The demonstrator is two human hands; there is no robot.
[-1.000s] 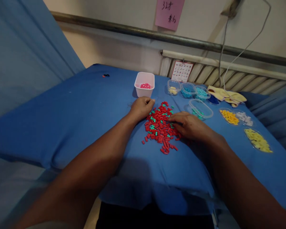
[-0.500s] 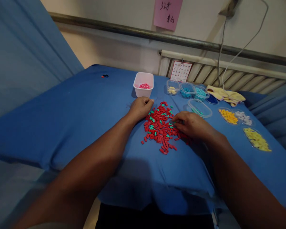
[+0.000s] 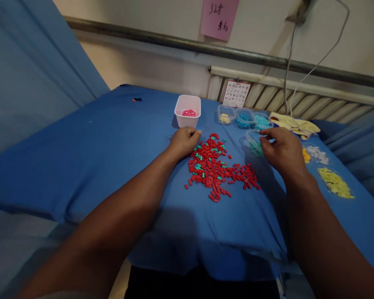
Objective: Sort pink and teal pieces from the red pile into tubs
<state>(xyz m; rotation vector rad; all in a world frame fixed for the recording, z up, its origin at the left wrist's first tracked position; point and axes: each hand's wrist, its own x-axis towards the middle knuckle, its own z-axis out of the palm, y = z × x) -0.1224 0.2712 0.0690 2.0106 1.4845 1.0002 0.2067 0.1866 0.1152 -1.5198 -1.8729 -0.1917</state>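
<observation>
A loose pile of small red toy bricks with green bricks mixed in lies on the blue cloth. My left hand rests at the pile's upper left edge, fingers curled together; whatever is inside them is hidden. Over a clear plastic tub with green pieces in it hovers my right hand. Its thumb and forefinger are slightly apart above the tub, and I see nothing between them. The other right fingers are partly hidden behind the hand.
A white bin with pink pieces stands behind my left hand. Clear tubs of cream, blue and turquoise pieces line the back. Yellow and pale grey pieces lie right. A yellow cloth sits near the radiator.
My right hand has left the pile and moved right and away from me, over the clear tub. Its fingers have parted. More green pieces show in the tub. My left hand stays put.
</observation>
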